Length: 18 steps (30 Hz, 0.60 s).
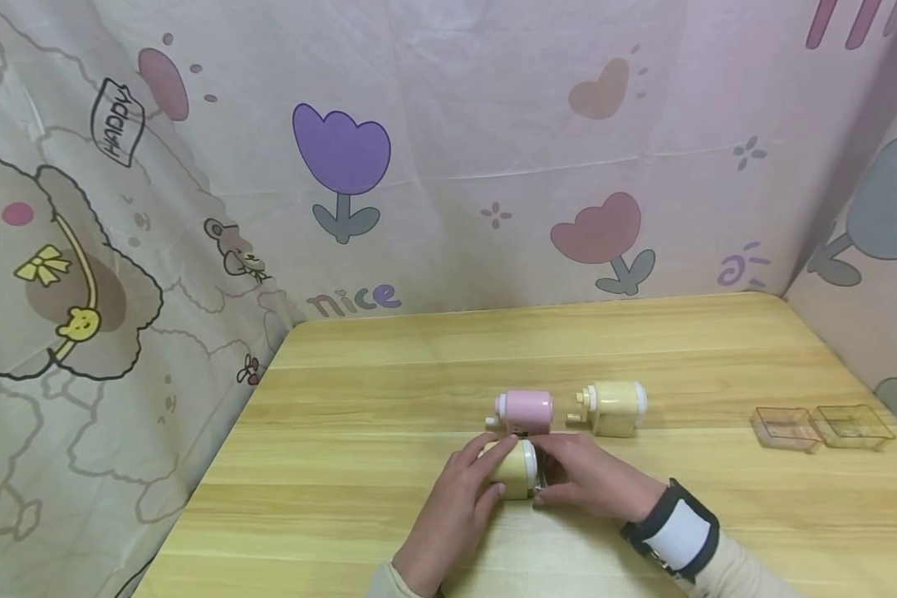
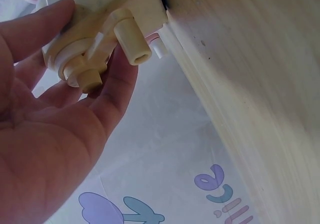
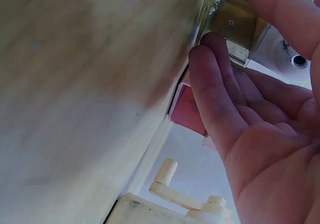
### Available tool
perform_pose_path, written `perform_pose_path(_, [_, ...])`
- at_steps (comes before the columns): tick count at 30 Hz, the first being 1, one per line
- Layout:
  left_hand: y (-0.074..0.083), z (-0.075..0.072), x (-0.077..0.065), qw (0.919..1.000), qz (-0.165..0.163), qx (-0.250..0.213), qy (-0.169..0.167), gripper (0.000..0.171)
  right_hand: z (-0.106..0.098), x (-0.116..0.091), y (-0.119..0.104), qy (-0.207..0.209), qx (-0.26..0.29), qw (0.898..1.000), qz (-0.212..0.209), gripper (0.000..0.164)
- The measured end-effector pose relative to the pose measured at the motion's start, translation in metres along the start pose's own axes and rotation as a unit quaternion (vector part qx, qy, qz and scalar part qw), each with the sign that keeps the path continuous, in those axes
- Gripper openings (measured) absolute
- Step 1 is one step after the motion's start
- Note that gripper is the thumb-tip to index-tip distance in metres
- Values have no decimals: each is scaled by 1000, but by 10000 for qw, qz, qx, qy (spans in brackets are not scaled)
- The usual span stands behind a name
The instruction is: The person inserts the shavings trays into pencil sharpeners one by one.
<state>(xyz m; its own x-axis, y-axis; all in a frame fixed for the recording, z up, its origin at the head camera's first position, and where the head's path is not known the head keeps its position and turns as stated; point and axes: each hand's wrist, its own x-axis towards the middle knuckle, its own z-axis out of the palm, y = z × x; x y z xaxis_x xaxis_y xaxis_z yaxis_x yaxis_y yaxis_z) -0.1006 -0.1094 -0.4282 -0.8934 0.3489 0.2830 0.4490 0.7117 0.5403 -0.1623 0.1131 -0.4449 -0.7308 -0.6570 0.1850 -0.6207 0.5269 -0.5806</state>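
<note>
A cream-yellow crank pencil sharpener [image 1: 514,472] stands on the table between both hands. My left hand [image 1: 459,490] holds its body from the handle side; in the left wrist view the crank handle [image 2: 132,42] hangs below the thumb. On the opposite end, my right hand [image 1: 586,475] pinches a clear shavings drawer [image 3: 232,22] at the sharpener's lower part, with the white end face [image 3: 282,54] beside it. Just behind stands a pink sharpener [image 1: 529,409], its bottom partly covered by the hands. Another yellow sharpener [image 1: 616,407] is to its right.
Two clear drawers, one pinkish [image 1: 785,430] and one yellowish [image 1: 854,428], lie side by side near the right edge of the wooden table [image 1: 359,415]. A printed cloth [image 1: 456,166] hangs along the back and sides.
</note>
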Motion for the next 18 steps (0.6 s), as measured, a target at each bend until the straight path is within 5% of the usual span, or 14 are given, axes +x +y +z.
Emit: perform_pose_path(18, [0,0,1,10000,63,-37,5,60,0,4,-2,-75,387,9991,-146,56])
